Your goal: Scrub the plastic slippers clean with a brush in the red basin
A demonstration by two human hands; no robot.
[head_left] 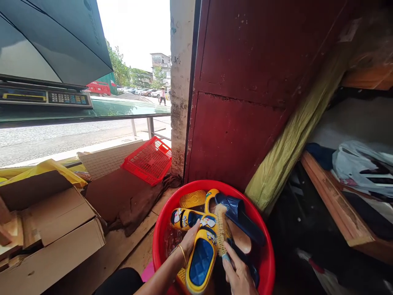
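Observation:
A yellow slipper with a blue insole (201,262) is held by my left hand (188,242), whose fingers grip its strap on the left side. My right hand (238,272) is closed round the handle of a scrub brush (221,229); its pale bristles are against the slipper's right side. Both hands are over a red basin (270,262). Inside the basin lie another yellow slipper (181,218), a yellow sole (193,199), a dark blue slipper (242,217) and several other pieces of footwear.
Left of the basin are cardboard boxes (67,237), a brown cloth (138,213) and a red crate (150,160). A dark red door (236,135) stands behind it. Wooden shelves (337,205) are at the right, a scale (46,98) at the upper left. A person walks outside.

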